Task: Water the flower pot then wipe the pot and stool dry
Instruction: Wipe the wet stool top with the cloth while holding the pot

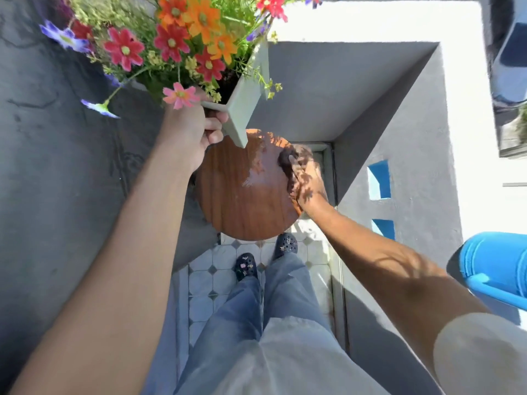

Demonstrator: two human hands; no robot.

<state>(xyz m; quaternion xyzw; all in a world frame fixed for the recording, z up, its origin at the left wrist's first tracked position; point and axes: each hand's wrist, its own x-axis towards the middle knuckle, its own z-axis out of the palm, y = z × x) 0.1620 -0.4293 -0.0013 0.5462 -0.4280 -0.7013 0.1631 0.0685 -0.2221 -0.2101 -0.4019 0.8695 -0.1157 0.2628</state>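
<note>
I hold the flower pot (245,89) lifted off the stool (242,189) with my left hand (188,135), fingers clenched on its rim — freeing the wet seat — while my right hand (308,178) grips a dark cloth (285,161) at the stool's edge.

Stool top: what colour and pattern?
Reddish-brown wood grain stool top, glossy wet patch; head view.

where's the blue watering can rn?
Head view, far right edge, lower half: the blue watering can sits on the white wall ledge, just beyond the right forearm and apart from the round wooden stool.
</note>
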